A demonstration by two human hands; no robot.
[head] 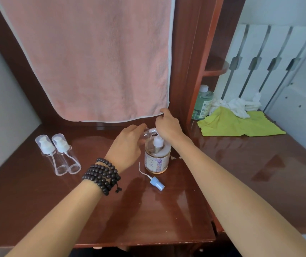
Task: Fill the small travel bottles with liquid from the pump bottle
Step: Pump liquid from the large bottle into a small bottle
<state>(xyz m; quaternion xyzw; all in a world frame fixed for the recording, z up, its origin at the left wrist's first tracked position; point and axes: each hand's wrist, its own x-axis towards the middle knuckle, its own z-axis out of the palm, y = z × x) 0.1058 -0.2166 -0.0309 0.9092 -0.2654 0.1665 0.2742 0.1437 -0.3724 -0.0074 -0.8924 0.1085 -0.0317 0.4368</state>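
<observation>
- Our left hand (128, 145), beaded wrist nearest, grips a clear travel bottle (147, 134) under the spout.
- Right hand (168, 125) curls onto the pump bottle (157, 156) head, mid-desk.
- Advise slow strokes, mouth aligned.

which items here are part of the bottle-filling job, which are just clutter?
Job: pump bottle; small clear bottle held at its spout by left hand; right hand on the pump; two capped travel bottles; blue spray cap.

Clutter: pink towel; green bottle; yellow-green cloth; white tissue.
</observation>
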